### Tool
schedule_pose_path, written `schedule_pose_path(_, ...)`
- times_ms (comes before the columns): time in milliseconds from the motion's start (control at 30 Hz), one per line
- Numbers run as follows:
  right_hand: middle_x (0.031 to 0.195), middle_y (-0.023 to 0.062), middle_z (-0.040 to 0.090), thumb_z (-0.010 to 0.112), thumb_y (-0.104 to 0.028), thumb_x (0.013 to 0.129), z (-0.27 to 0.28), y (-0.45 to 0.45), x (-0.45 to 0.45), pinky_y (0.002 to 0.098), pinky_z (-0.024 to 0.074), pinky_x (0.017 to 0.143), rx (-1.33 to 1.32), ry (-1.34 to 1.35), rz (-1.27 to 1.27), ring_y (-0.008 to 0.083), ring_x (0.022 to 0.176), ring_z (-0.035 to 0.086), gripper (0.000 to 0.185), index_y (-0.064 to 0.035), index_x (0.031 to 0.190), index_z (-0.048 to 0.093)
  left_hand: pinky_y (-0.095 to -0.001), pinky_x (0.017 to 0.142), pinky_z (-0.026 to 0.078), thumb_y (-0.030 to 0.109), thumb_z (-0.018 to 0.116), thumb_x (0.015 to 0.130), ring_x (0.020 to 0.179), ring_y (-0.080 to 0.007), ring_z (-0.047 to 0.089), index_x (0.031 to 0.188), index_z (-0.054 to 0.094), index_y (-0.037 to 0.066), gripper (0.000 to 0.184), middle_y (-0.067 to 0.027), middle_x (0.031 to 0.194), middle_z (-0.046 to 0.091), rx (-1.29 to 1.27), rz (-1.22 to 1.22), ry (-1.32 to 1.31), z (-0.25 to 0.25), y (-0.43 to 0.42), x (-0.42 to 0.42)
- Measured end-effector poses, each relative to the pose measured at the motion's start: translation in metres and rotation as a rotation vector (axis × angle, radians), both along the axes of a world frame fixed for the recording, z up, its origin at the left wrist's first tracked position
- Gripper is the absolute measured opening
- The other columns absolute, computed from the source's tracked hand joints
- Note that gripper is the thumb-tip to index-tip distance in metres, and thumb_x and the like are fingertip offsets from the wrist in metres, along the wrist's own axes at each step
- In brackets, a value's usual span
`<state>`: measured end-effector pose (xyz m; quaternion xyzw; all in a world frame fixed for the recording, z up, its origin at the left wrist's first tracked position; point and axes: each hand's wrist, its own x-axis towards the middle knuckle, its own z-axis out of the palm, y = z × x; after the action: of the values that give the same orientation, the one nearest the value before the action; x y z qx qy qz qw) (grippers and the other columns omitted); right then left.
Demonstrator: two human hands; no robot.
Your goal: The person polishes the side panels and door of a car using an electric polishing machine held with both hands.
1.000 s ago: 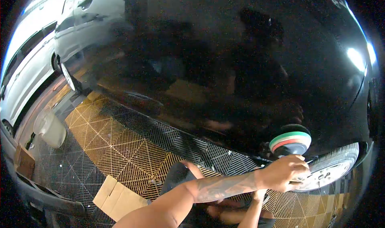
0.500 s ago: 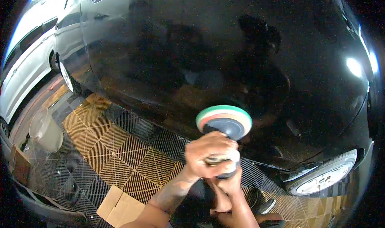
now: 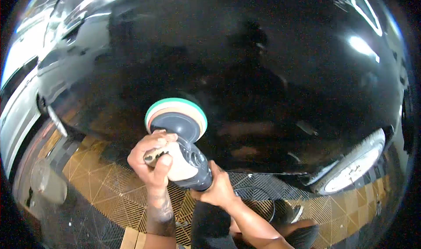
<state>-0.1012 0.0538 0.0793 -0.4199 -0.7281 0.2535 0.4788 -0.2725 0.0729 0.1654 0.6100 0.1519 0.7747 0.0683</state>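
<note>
A polisher (image 3: 188, 161) with a dark and cream body is held in both hands. Its round pad (image 3: 176, 113), green-rimmed with white and orange layers, lies against the lower side of a glossy black car (image 3: 263, 82). My left hand (image 3: 153, 158) is wrapped round the front handle near the pad. Around the rear of the body, my right hand (image 3: 218, 185) is closed. The car's panel shows a dark reflection of a person.
The black car's wheel (image 3: 353, 168) stands at the right. A silver car (image 3: 19, 100) is at the far left, with a translucent bucket (image 3: 48, 183) below it. Cardboard (image 3: 131, 239) lies on the brown and black grid floor (image 3: 105, 179). A cable loops beside my legs.
The polisher and both hands have moved left along the car, from near the wheel. The view has shifted, and more of the polisher's body and my right hand now shows.
</note>
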Motion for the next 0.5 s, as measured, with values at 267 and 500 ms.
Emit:
schedule_pose_path(267, 0.108, 0.0152, 0.070, 0.092, -0.026, 0.055, -0.035, -0.040, 0.121, 0.0403, 0.0552, 0.091, -0.149, 0.207, -0.070, 0.0259, 0.099, 0.068, 0.077, -0.0003, 0.120, 0.058, -0.0437, 0.090, 0.055, 0.016, 0.080, 0.078, 0.087, -0.0282, 0.075, 0.096, 0.073, 0.002, 0.024, -0.0146, 0.092, 0.076, 0.040, -0.289, 0.249, -0.002, -0.017, 0.138)
schedule_pose_path(500, 0.111, 0.0086, 0.067, 0.086, -0.009, 0.051, -0.097, -0.091, 0.268, 0.0389, 0.0530, 0.090, -0.165, 0.362, -0.327, 0.0237, 0.096, 0.064, 0.078, -0.0006, 0.124, 0.057, -0.0444, 0.089, 0.053, 0.018, 0.078, 0.083, 0.100, -0.0314, 0.069, 0.108, 0.068, 0.005, 0.030, -0.0125, 0.111, 0.071, 0.140, -0.583, 0.298, -0.013, -0.031, 0.320)
